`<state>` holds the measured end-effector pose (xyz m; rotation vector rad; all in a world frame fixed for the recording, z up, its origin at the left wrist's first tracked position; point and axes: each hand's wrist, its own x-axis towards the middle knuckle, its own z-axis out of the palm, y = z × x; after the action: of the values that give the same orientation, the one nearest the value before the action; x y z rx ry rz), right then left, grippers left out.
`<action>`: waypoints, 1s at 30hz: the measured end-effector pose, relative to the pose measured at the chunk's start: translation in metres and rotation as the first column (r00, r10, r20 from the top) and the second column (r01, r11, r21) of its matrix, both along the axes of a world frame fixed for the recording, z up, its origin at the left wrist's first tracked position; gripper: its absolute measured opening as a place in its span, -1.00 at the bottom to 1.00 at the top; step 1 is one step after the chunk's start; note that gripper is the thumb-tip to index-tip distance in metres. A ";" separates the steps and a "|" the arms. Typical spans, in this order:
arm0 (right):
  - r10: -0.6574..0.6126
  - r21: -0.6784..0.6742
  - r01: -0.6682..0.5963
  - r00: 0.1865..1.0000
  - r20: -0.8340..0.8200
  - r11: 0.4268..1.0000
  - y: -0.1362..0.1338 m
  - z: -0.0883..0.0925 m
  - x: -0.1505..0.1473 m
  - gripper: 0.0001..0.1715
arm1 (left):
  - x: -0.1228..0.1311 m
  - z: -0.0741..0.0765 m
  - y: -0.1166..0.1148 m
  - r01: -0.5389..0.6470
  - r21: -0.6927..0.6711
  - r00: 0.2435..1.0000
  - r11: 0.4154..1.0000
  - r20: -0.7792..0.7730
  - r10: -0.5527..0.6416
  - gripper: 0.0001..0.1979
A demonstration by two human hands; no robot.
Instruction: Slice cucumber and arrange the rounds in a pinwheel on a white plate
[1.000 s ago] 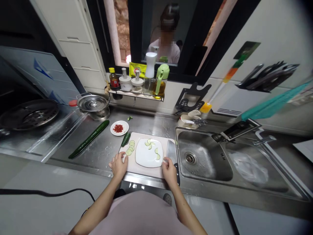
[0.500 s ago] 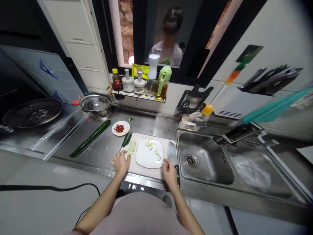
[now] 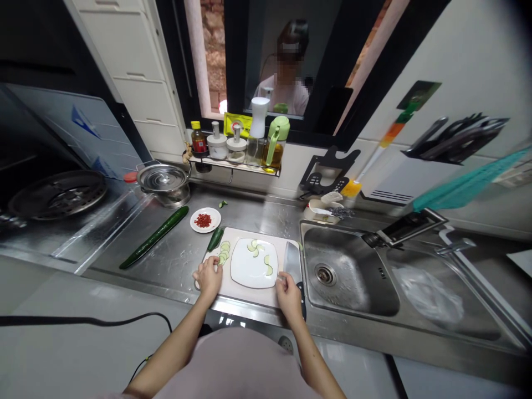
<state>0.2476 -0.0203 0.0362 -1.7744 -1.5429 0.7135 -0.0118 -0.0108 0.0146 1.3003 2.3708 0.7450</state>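
A square white plate [image 3: 249, 271] lies on the pale cutting board [image 3: 228, 285], with several thin cucumber slices [image 3: 255, 247] arranged at its top and right side. My left hand [image 3: 209, 275] rests on the board's left edge, its thumb and fingertips at the lower end of a row of cucumber slices [image 3: 225, 250]. My right hand [image 3: 288, 290] is closed beside the plate's lower right corner; what its fingertips pinch, if anything, is too small to name. A knife [image 3: 291, 259] lies along the board's right side, its dark handle partly behind my right hand. A cut cucumber piece [image 3: 215, 239] touches the upper left corner.
A whole cucumber [image 3: 154, 237], a small dish [image 3: 214, 221] of red pieces and a lidded steel pot [image 3: 166, 183] stand to the left. The sink [image 3: 344, 277] is at the right. Behind, a rack [image 3: 233, 164] holds bottles and jars.
My left hand has moved slightly right, and its fingers have drawn together at the end of the slice row. My right hand stays by the plate.
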 end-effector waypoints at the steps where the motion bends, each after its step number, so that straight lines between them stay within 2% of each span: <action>1: 0.003 0.001 -0.003 1.000 -0.002 1.000 0.000 0.001 0.000 -0.50 | 0.000 0.000 0.000 -0.019 0.006 1.000 1.000 0.022 0.019 -0.80; 4: 0.002 0.007 -0.002 1.000 -0.011 1.000 0.000 0.003 0.000 -0.51 | -0.001 0.001 0.002 -0.102 0.050 0.987 0.994 0.134 0.094 -0.80; 6: -0.001 0.009 0.001 1.000 -0.031 1.000 0.001 0.004 0.000 -0.52 | -0.001 0.003 0.006 -0.159 0.121 0.950 0.980 0.289 0.119 -0.78; 9: -0.007 0.007 0.008 0.996 -0.088 1.000 0.004 0.009 -0.002 -0.53 | 0.002 0.015 0.013 -0.229 0.261 0.814 0.938 0.580 0.037 -0.70; 13: -0.002 0.031 0.009 0.980 -0.201 0.999 0.014 0.025 -0.013 -0.56 | 0.009 0.049 0.018 -0.191 0.366 0.634 0.911 0.754 -0.170 -0.62; 16: 0.050 0.035 -0.040 0.942 -0.331 0.999 0.022 0.047 -0.028 -0.59 | 0.015 0.082 0.017 -0.129 0.404 0.502 0.906 0.814 -0.292 -0.60; 19: 0.135 0.027 -0.138 0.881 -0.452 0.990 0.029 0.074 -0.046 -0.62 | 0.022 0.109 0.013 -0.027 0.431 0.409 0.902 0.828 -0.383 -0.58; 21: 0.193 0.009 -0.224 0.817 -0.544 0.974 0.033 0.089 -0.056 -0.61 | 0.027 0.120 0.012 0.039 0.438 0.364 0.898 0.831 -0.421 -0.57; 24: 0.223 -0.074 -0.384 0.671 -0.707 0.920 0.036 0.104 -0.067 -0.57 | 0.032 0.127 0.010 0.107 0.435 0.327 0.894 0.834 -0.445 -0.56; 26: 0.191 -0.092 -0.413 0.592 -0.783 0.906 0.037 0.108 -0.070 -0.62 | 0.033 0.126 0.009 0.130 0.420 0.329 0.898 0.836 -0.438 -0.56; 28: 0.154 -0.096 -0.384 0.569 -0.808 0.918 0.037 0.108 -0.072 -0.66 | 0.034 0.124 0.009 0.142 0.395 0.356 0.907 0.835 -0.420 -0.55; 30: 0.130 -0.102 -0.347 0.584 -0.801 0.932 0.037 0.107 -0.073 -0.67 | 0.033 0.121 0.008 0.152 0.373 0.389 0.915 0.829 -0.402 -0.55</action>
<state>0.1749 0.0170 0.1427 -1.1026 -1.0795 1.6364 0.0216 -0.0026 0.1356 0.9373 1.1546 1.2398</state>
